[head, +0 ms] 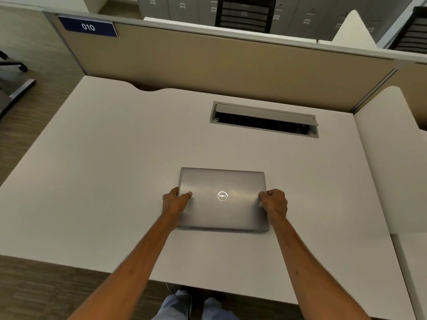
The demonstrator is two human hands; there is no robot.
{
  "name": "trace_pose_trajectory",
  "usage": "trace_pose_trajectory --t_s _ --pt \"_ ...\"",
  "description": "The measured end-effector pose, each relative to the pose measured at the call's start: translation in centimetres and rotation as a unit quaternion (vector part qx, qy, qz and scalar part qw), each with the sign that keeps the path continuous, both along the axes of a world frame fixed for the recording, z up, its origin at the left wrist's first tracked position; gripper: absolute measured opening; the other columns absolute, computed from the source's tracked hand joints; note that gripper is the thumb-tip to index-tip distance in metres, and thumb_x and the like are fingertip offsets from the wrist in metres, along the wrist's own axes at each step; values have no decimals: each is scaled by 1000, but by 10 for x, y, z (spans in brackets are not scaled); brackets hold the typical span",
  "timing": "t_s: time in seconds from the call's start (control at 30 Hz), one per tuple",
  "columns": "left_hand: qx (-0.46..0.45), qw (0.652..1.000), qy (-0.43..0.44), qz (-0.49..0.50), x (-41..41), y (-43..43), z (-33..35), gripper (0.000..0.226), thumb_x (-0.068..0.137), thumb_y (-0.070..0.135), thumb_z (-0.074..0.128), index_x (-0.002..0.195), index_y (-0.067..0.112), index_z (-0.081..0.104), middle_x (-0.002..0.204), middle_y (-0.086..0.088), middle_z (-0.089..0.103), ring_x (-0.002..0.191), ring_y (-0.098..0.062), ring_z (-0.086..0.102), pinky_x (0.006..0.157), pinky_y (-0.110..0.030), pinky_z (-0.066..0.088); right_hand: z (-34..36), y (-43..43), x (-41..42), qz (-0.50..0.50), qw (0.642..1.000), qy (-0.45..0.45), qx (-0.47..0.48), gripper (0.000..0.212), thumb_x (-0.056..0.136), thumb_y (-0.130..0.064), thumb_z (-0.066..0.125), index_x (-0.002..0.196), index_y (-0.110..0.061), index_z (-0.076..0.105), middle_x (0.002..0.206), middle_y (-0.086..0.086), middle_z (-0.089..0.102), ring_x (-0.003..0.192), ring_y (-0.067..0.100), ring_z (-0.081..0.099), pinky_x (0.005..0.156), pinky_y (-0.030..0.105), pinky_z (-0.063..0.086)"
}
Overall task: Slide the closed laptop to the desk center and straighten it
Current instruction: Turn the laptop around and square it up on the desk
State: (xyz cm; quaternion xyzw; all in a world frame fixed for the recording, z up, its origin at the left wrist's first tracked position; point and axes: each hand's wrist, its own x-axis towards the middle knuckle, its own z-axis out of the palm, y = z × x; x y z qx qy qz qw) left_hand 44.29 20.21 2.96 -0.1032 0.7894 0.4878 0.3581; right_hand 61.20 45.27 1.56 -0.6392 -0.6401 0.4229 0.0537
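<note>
A closed silver laptop [223, 181] with a round logo on its lid lies flat on the white desk [104, 169], near the middle and a little toward the front edge. Its sides run nearly square to the desk's front edge. My left hand [174, 200] grips the laptop's left edge, thumb on the lid. My right hand [275, 202] grips the right edge, fingers curled over the lid. Both forearms reach in from the bottom of the view.
An open cable hatch [264, 120] with its grey flap raised is set into the desk behind the laptop. A tan partition [219, 63] with a blue "010" sign [89, 27] lines the back. Another white desk [392, 162] adjoins on the right.
</note>
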Motion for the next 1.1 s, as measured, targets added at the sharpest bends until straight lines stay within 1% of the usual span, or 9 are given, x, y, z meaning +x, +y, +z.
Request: trace_pose_trajectory --t_s 0.03,0.13,0.23,0.3,0.5,0.77,0.9,1.03,1.1 --pt "-1 1000 -14 -1 -3 2 0 52 93 36 76 136 9 67 139 -10 65 120 -30 63 100 -40 52 -1 1 -2 2 1000 -6 0 13 83 -13 67 76 -3 64 73 19 63 67 35 59 64 32 41" --pt "8 999 -48 17 -12 6 9 26 97 30 75 112 9 68 124 -8 62 108 -26 56 91 -36 45 0 4 -6 2 1000 -11 -10 5 81 -4 64 76 -5 65 73 14 59 68 31 61 64 32 42" --pt "22 995 -91 47 -17 2 10 43 99 24 73 138 8 63 131 -5 56 121 -27 51 105 -42 43 4 7 -10 -16 999 -18 -28 18 86 0 64 98 11 71 92 30 71 88 42 72 74 38 57" --pt "36 990 -121 70 -18 -2 8 56 95 27 76 145 9 60 143 -8 58 133 -31 53 114 -49 45 2 11 -13 -20 999 -19 -40 11 85 -1 66 93 7 69 103 29 75 74 35 68 71 35 55" --pt "73 980 -152 101 -3 -10 6 69 74 33 83 139 16 65 147 -8 62 137 -31 56 115 -58 47 2 33 -25 -9 998 -37 -53 23 80 -7 69 100 4 72 94 19 77 74 29 67 62 26 48" --pt "82 970 -152 172 37 -16 1 83 56 40 85 133 20 63 142 -8 62 127 -29 59 100 -52 55 14 54 -63 64 996 -56 -38 27 76 -12 79 100 -1 72 91 15 76 72 25 67 66 27 51" --pt "90 964 -137 209 58 -16 3 62 73 31 80 131 16 62 142 -10 57 108 -22 60 79 -40 55 8 62 -84 110 991 -64 -30 37 74 -16 79 108 -5 71 99 12 75 88 30 70 73 31 55" --pt "79 955 -145 246 76 -12 2 60 75 27 79 130 14 58 142 -12 51 102 -21 58 86 -47 59 9 64 -101 160 984 -73 -17 29 77 -15 77 104 -3 75 102 14 76 84 27 66 74 31 54" --pt "81 949 -152 265 84 -9 4 55 80 22 78 130 12 58 141 -13 51 98 -20 57 79 -43 58 7 66 -110 177 981 -75 -10 30 78 -12 76 105 0 75 102 16 76 77 25 62 75 33 57"
